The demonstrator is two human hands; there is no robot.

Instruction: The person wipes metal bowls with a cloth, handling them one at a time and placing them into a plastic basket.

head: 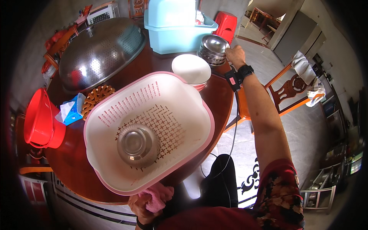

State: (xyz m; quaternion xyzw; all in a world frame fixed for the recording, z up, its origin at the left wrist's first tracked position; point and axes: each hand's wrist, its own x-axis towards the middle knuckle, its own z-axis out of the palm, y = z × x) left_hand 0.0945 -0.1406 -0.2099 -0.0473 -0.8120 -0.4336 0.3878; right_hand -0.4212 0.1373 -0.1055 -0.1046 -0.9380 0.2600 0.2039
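Observation:
My right hand (236,55) is at the rim of the top bowl in a stack of stainless steel bowls (214,46) at the table's far right edge; its fingertips touch that rim. My left hand (143,207) holds a pink cloth (159,196) just below the near rim of a large plastic basket. The white and pink basket (192,128) has slotted walls and a perforated base. Inside it a metal bowl (138,145) lies upside down. White bowls (191,69) are stacked between the basket and the metal stack.
On the round wooden table (72,175) stand a large perforated metal cover (100,51), a light-blue plastic bin (175,40), a red bucket (43,120), a tissue pack (75,109) and a brown trivet (97,97). A wooden chair (287,92) with cloths stands right; a cable hangs from my right wrist.

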